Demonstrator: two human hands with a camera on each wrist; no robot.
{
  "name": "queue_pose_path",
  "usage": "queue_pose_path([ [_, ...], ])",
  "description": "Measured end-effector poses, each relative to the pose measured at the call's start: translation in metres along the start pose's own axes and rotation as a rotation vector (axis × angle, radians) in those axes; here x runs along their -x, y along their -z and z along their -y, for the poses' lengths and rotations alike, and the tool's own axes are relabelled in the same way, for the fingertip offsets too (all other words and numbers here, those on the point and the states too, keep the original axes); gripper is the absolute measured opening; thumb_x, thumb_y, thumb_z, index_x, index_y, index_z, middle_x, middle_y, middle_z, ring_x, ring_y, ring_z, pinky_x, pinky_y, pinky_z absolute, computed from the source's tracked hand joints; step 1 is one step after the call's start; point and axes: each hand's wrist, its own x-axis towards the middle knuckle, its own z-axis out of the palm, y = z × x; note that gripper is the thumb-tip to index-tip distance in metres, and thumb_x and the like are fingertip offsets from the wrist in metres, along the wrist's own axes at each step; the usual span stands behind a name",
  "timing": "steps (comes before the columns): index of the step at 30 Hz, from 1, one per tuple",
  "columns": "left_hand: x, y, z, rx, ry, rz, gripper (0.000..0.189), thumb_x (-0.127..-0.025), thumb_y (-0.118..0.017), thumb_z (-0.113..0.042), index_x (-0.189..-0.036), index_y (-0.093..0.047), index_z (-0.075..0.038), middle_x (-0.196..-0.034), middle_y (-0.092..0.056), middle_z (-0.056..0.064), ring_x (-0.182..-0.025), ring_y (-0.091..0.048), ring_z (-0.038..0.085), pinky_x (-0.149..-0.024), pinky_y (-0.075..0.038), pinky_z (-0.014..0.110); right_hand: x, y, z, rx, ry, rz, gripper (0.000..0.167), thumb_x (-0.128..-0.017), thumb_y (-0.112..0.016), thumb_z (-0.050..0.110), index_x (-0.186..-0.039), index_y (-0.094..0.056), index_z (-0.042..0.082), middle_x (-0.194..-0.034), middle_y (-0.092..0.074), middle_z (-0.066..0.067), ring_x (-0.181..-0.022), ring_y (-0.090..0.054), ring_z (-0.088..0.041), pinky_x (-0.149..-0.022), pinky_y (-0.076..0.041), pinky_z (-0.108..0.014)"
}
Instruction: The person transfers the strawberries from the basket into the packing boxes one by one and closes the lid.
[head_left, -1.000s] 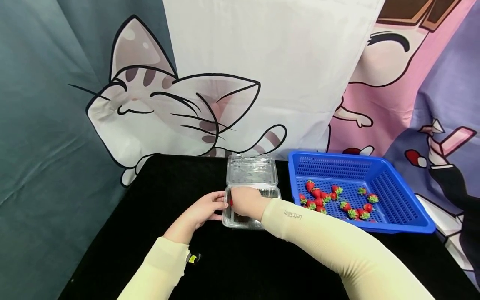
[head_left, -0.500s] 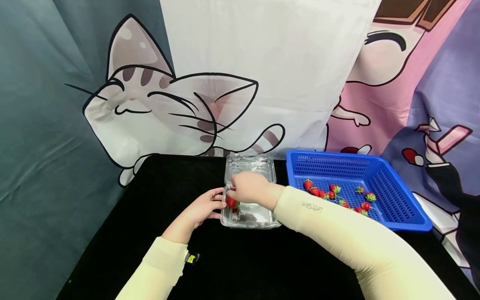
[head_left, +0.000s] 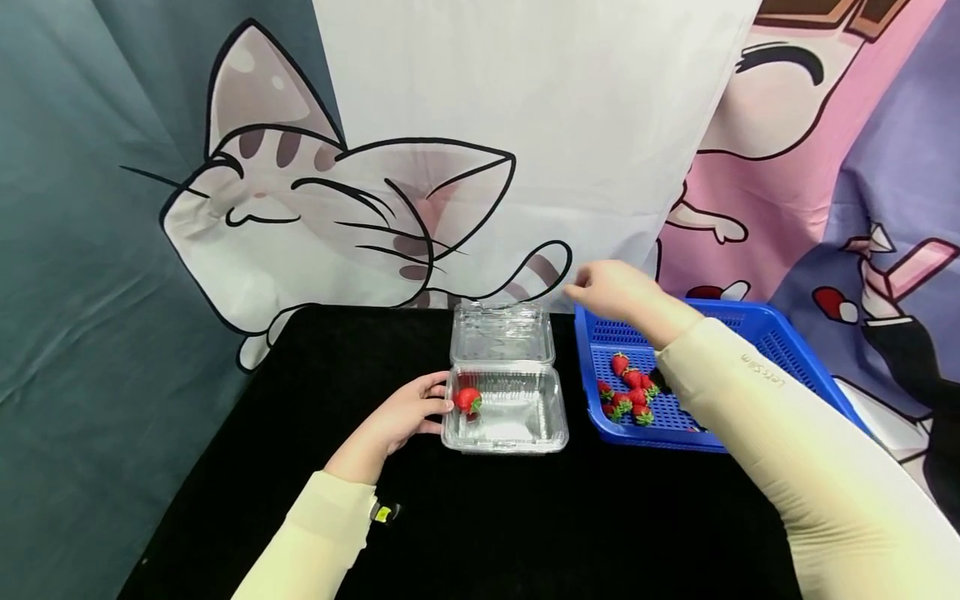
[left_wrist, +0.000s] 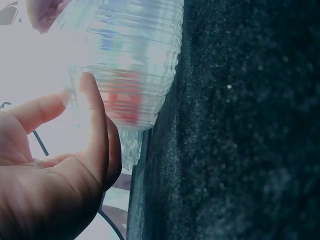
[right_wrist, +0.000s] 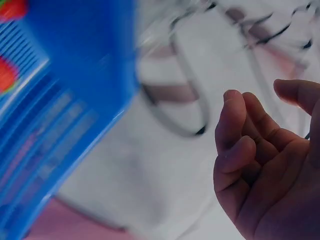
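A clear plastic clamshell box (head_left: pixel 517 446) lies on the black cloth with its lid (head_left: pixel 502 333) folded back. One strawberry (head_left: pixel 468 401) sits at the left end inside it; through the ribbed wall it shows as a red blur in the left wrist view. My left hand (head_left: pixel 411 411) rests against the box's left side, fingertips right at the wall and rim. Over the back left of the blue basket (head_left: pixel 675 444), my right hand (head_left: pixel 618 292) is raised. The right wrist view shows that hand holding nothing, thumb apart from loosely bent fingers.
Several strawberries (head_left: pixel 633 390) lie at the left of the basket; my right sleeve (head_left: pixel 742 392) hides much of its floor. Behind the table hangs a cloth (head_left: pixel 420 75) printed with a cartoon cat. The table's back edge runs just behind the box.
My right hand has left the box and moved up and right to above the basket, leaving the strawberry in view inside the box. My left hand stays at the box's side.
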Motion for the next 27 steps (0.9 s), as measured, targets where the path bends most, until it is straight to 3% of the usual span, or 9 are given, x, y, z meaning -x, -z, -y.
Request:
queue_pose_path([
  [3, 0.000, 0.001, 0.000, 0.006, 0.004, -0.008, 0.063, -0.093, -0.062, -0.001, -0.150, -0.036, -0.005, -0.131, -0.052, 0.020, -0.105, -0.063, 0.027, -0.076, -0.058, 0.040, -0.002, -0.001, -0.036, -0.025, -0.039, 0.017, 0.037, -0.098, -0.052, 0.038, -0.096, -0.069, 0.005, -0.087, -0.065, -0.010, -0.079, -0.058, -0.027, -0.073, -0.046, -0.045],
  [6, 0.001, 0.002, 0.001, 0.004, -0.001, 0.001, 0.063, -0.093, -0.061, -0.002, -0.151, -0.035, -0.005, -0.132, -0.051, 0.021, -0.105, -0.063, 0.027, -0.077, -0.058, 0.040, -0.004, -0.011, -0.069, -0.054, -0.066, 0.088, 0.042, -0.100, -0.050, 0.037, -0.104, -0.068, -0.001, -0.087, -0.064, -0.013, -0.078, -0.058, -0.028, -0.075, -0.048, -0.047],
  [11, 0.000, 0.003, 0.003, 0.015, -0.009, 0.015, 0.064, -0.094, -0.062, -0.003, -0.151, -0.034, -0.004, -0.134, -0.050, 0.021, -0.105, -0.062, 0.026, -0.078, -0.058, 0.040, -0.007, -0.031, -0.104, -0.074, -0.100, 0.213, 0.051, -0.102, -0.048, 0.036, -0.124, -0.060, -0.009, -0.101, -0.065, -0.021, -0.082, -0.063, -0.030, -0.083, -0.049, -0.053],
  [19, 0.001, 0.004, 0.001, 0.017, -0.016, 0.016, 0.064, -0.093, -0.062, -0.003, -0.151, -0.035, -0.005, -0.132, -0.050, 0.021, -0.105, -0.062, 0.027, -0.079, -0.058, 0.041, -0.011, -0.054, -0.117, -0.013, -0.156, 0.280, 0.048, -0.100, -0.051, 0.035, -0.123, -0.061, -0.006, -0.096, -0.066, -0.019, -0.076, -0.063, -0.028, -0.078, -0.049, -0.049],
  [25, 0.000, 0.002, 0.001, 0.015, -0.020, 0.023, 0.064, -0.093, -0.061, -0.002, -0.151, -0.034, -0.003, -0.132, -0.049, 0.022, -0.106, -0.062, 0.028, -0.077, -0.058, 0.039, -0.010, -0.068, -0.118, 0.031, -0.129, 0.314, 0.047, -0.098, -0.059, 0.032, -0.123, -0.062, -0.008, -0.120, -0.062, -0.029, -0.101, -0.062, -0.039, -0.090, -0.047, -0.060],
  [27, 0.000, 0.002, 0.001, 0.013, -0.020, 0.032, 0.065, -0.093, -0.061, -0.002, -0.152, -0.032, -0.003, -0.133, -0.048, 0.022, -0.105, -0.062, 0.028, -0.077, -0.058, 0.039, -0.010, -0.073, -0.118, 0.033, -0.122, 0.343, 0.045, -0.097, -0.061, 0.032, -0.118, -0.064, -0.007, -0.114, -0.065, -0.026, -0.096, -0.062, -0.036, -0.087, -0.049, -0.057],
])
